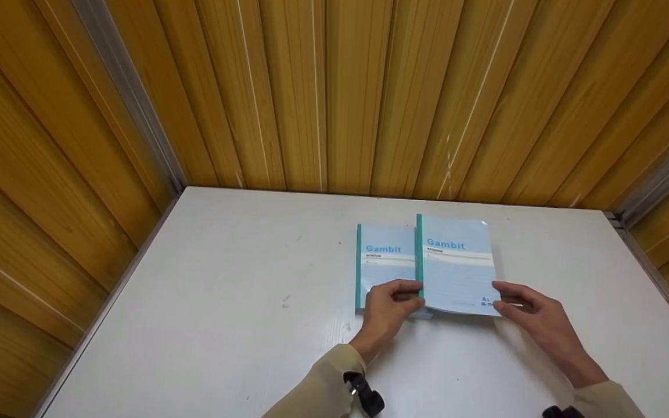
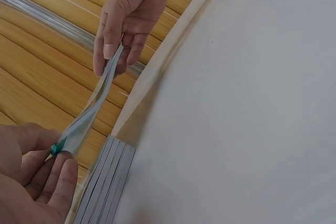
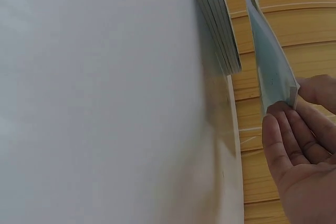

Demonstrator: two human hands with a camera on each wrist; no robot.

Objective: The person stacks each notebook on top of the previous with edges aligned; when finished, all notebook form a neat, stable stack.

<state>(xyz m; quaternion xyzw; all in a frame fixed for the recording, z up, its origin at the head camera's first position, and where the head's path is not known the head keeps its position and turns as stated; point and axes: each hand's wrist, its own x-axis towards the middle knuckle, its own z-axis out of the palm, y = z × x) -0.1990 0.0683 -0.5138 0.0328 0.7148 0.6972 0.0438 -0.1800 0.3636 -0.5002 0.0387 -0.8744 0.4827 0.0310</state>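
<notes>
A light blue notebook [image 1: 456, 273] with a green spine and the word Gambit on its cover is held up between both hands. My left hand [image 1: 389, 305] pinches it at the lower spine edge, thumb on one side and fingers on the other. At the lower right corner my right hand [image 1: 535, 310] pinches the opposite edge. Beneath and to the left lies a stack of matching notebooks [image 1: 387, 267], partly hidden by the held one. In the left wrist view the held notebook [image 2: 86, 116] bends slightly, raised above the stack [image 2: 105, 182].
The white table [image 1: 207, 302] spreads out around the stack and meets a yellow wood-patterned corrugated wall [image 1: 346, 98] at the back. Similar panels [image 1: 27, 174] rise along the left side. Dark straps with small devices [image 1: 363, 395] sit on the wrists.
</notes>
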